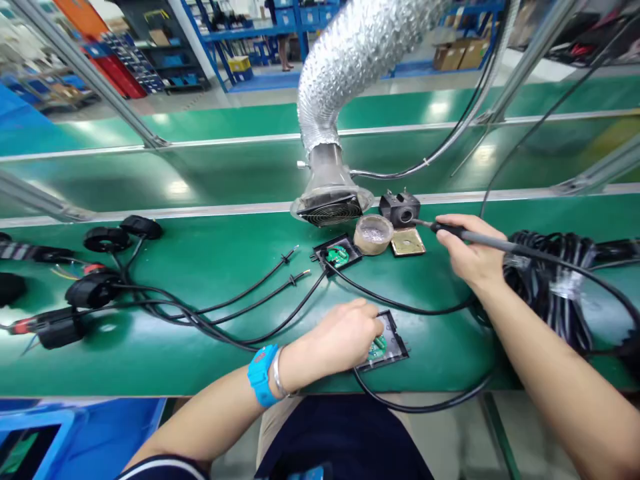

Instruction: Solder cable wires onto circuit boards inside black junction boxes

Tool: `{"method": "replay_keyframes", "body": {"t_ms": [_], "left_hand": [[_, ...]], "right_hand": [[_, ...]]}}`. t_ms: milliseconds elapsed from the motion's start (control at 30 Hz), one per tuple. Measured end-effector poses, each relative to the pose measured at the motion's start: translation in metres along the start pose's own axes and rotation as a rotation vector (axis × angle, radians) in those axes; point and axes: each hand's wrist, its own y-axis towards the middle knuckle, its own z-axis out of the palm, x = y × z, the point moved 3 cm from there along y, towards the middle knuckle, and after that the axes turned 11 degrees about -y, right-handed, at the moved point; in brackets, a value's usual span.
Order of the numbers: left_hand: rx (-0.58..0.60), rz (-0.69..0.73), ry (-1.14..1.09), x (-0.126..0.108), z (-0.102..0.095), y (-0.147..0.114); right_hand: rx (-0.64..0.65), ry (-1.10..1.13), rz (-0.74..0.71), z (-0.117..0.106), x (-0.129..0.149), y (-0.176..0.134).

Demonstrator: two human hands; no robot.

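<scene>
My right hand (475,253) grips a soldering iron (450,230) whose tip reaches the dark iron stand (401,208). In front of the stand lies a tan sponge (407,241) in its tray. With curled fingers my left hand (347,333) rests over a green circuit board (379,347) in an open black case (395,343); what the fingertips hold is hidden. A black cable leaves that case and curves right. Behind it lies a second black case (350,250) with a green board and cables joined to it. Beside this stands a round tub (373,233) of greyish material.
A fume extractor hood (330,200) on a silver duct (345,73) hangs over the bench's back edge. At left lie black plugs (97,287) with cables stretching to the middle. A bundle of coiled black cable (550,280) sits at right, beside my forearm.
</scene>
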Motion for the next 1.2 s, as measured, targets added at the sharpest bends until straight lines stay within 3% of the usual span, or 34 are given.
{"method": "replay_keyframes", "body": {"t_ms": [133,300,467,567,633,733,800,867,933,1067,1200], "left_hand": [[0.014,-0.02,-0.027,0.0,0.0,0.001],[0.038,-0.061,-0.036,0.003,0.001,0.002],[0.015,-0.061,-0.053,0.003,0.002,0.004],[-0.019,-0.054,-0.099,-0.001,-0.003,0.001],[-0.084,-0.043,-0.175,-0.003,-0.009,-0.008],[-0.236,-0.061,-0.307,-0.005,-0.017,-0.029],[-0.293,-0.066,-0.357,-0.007,-0.017,-0.043],[-0.277,-0.051,-0.367,-0.01,-0.011,-0.051],[-0.228,-0.027,-0.368,-0.012,-0.001,-0.051],[-0.215,-0.059,-0.385,-0.008,0.016,-0.041],[-0.248,-0.129,-0.339,0.0,0.014,-0.044]], "right_hand": [[0.061,-0.105,0.013,0.027,-0.006,0.007],[0.18,-0.201,-0.082,0.066,-0.009,0.019],[0.265,-0.243,-0.089,0.074,-0.012,0.026],[0.305,-0.262,-0.03,0.058,-0.002,0.009],[0.342,-0.28,0.006,0.035,0.017,-0.014],[0.432,-0.256,-0.013,-0.014,0.065,-0.056],[0.511,-0.123,-0.003,-0.041,0.103,-0.083],[0.577,-0.016,-0.057,-0.052,0.138,-0.108],[0.595,-0.046,-0.078,-0.049,0.159,-0.126],[0.69,-0.07,-0.057,-0.034,0.16,-0.135],[0.843,0.034,0.06,-0.049,0.134,-0.116]]}}
